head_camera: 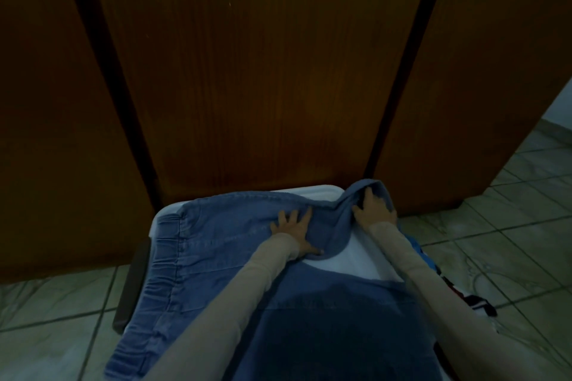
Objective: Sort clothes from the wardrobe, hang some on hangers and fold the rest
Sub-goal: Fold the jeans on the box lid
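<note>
- Lying spread over a white surface [346, 260] before the closed wooden wardrobe doors [263, 71]: blue denim trousers [216, 257], elastic waistband to the left.
- Pressing flat on the denim, fingers spread and straight: left hand [294, 230].
- Gripping a raised fold of the trouser leg, fingers curled over its edge: right hand [373, 210].
- Lying at the right, over the tiled floor [510, 226]: patterned cloth [464, 297], partly hidden.

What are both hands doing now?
Left hand: open, fingers spread, pressing flat on the blue denim trousers.
Right hand: gripping a raised trouser leg end.
</note>
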Motion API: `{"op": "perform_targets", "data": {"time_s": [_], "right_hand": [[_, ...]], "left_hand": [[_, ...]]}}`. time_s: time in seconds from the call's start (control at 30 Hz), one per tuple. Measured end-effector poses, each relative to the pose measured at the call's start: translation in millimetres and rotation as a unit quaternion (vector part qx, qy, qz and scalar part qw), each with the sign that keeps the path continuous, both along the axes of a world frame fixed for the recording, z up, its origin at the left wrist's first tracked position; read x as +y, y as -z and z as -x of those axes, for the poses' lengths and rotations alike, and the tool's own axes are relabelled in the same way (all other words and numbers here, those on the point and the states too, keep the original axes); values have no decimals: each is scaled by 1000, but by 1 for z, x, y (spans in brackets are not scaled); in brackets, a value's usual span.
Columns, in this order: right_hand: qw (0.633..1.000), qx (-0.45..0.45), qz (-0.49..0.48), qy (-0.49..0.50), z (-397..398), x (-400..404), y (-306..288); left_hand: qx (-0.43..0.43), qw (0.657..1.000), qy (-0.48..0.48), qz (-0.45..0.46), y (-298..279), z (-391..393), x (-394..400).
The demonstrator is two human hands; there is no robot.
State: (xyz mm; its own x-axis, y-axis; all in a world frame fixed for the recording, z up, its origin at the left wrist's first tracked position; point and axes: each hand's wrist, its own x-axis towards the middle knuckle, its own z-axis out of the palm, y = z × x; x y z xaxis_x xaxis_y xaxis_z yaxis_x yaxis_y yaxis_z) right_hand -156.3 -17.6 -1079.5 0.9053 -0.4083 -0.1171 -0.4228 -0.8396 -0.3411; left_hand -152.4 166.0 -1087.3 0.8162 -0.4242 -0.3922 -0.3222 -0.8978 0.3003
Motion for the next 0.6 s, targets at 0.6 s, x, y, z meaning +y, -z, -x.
{"op": "perform_targets", "data": {"time_s": [0.6], "right_hand": [[968, -107, -201, 108, -35, 1, 29]], "left_hand": [[77, 994, -66, -38, -7, -26, 6]]}}
